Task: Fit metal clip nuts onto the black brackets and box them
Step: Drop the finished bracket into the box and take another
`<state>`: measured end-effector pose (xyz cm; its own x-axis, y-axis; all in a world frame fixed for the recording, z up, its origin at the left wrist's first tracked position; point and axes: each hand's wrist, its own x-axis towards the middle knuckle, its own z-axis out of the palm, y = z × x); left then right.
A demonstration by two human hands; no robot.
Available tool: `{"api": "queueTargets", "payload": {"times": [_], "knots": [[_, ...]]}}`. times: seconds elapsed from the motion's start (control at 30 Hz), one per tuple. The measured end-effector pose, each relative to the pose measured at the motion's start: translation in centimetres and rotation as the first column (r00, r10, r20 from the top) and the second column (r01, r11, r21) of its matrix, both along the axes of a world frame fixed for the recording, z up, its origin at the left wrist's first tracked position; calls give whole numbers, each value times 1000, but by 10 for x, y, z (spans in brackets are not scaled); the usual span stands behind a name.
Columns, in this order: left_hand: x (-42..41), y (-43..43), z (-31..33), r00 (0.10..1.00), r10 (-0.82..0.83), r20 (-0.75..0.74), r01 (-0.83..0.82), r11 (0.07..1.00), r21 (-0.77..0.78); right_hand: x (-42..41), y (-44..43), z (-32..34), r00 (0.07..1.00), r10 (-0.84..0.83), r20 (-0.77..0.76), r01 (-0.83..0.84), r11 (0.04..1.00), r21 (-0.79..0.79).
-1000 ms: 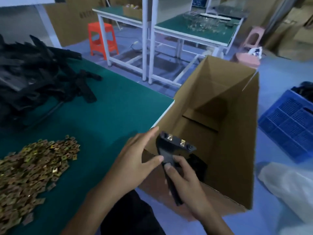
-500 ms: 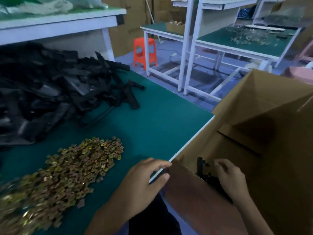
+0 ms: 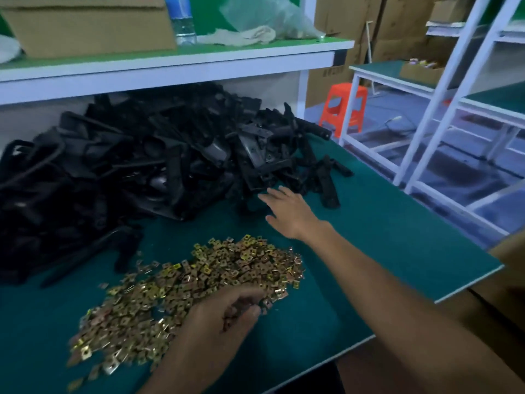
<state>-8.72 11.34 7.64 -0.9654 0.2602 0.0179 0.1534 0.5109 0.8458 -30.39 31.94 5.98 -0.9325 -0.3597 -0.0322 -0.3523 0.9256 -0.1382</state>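
A big heap of black brackets [image 3: 159, 166] fills the back left of the green table [image 3: 369, 237]. In front of it lies a spread of gold metal clip nuts [image 3: 199, 280]. My left hand [image 3: 218, 322] rests on the near edge of the nuts, its fingers curled into them around a few pieces. My right hand [image 3: 287, 209] stretches out flat with straight fingers, its fingertips at the front edge of the bracket heap, holding nothing. The cardboard box [image 3: 505, 294] shows only as a brown edge past the table's right corner.
A shelf [image 3: 170, 61] overhangs the bracket heap and carries a carton [image 3: 91, 27], a water bottle [image 3: 183, 18] and a plastic bag. An orange stool [image 3: 343, 106] and white-framed tables [image 3: 443, 89] stand to the right across the aisle.
My view swung left from the box to the table. My right hand left the bracket in the box and reached to the bracket heap. My left hand moved from the table edge onto the nuts.
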Motion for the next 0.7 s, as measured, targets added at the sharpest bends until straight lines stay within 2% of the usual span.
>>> {"api": "queueTargets", "payload": {"times": [0.07, 0.13, 0.27, 0.4, 0.53, 0.7], "knots": [[2, -14, -2, 999, 38, 13, -39, 999, 8, -12, -12, -9, 1000, -2, 19, -1, 983, 183], [3, -27, -4, 997, 74, 20, -74, 997, -1, -8, -14, -16, 998, 19, -59, -6, 975, 221], [2, -49, -9, 992, 130, -8, -130, 988, -82, 25, -3, -15, 995, 7, -96, -11, 999, -41], [-14, -57, -13, 982, 172, -83, -186, 958, -219, 68, 6, -2, 982, -71, -177, 23, 966, -256], [-48, -55, -14, 956, 193, -221, -255, 919, -300, 117, 4, 10, 998, -50, -25, 27, 824, -566], [-100, -42, -15, 943, 154, -295, -276, 856, -437, 168, -10, 4, 999, -1, 41, 30, 692, -721]]}}
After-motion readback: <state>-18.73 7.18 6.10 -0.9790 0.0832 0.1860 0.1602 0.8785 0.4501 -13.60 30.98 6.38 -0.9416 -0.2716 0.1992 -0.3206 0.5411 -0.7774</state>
